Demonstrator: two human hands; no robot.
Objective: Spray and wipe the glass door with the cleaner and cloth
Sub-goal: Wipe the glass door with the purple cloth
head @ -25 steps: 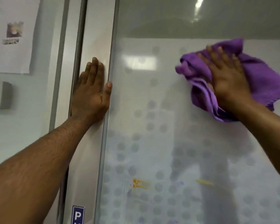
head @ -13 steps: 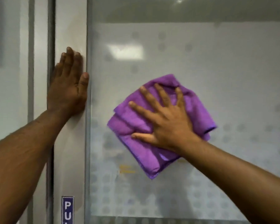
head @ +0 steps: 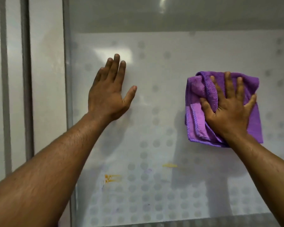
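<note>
The person stood close to the glass door (head: 170,95), both bare arms stretched out toward it; the pane was frosted and patterned with grey dots, thin near the top and crowded toward the bottom, with a clearer band above the frosting. The left hand (head: 109,94) lay spread against the glass, fingers straight and close together, thumb angled out to the side, holding nothing; whether the palm pressed fully on the pane or only the fingers touched, I could not tell. The right hand (head: 228,108) was splayed wide over a purple cloth (head: 197,122), pinning it flat to the glass well to the right of the other hand; the fingers were stretched rather than curled, so the cloth was pressed, not gripped, though a fold of it bunched up between thumb and forefinger. The cloth was folded into a rough square, its stitched edges showing at the left and lower sides. Lower on the pane, between the two forearms, sat two yellow-orange smears (head: 112,178); the paler one lay farther right and a little higher. To the left of the glass ran the pale door frame (head: 47,79), and beyond it a dark vertical strip; the cleaner was nowhere that I could see.
</note>
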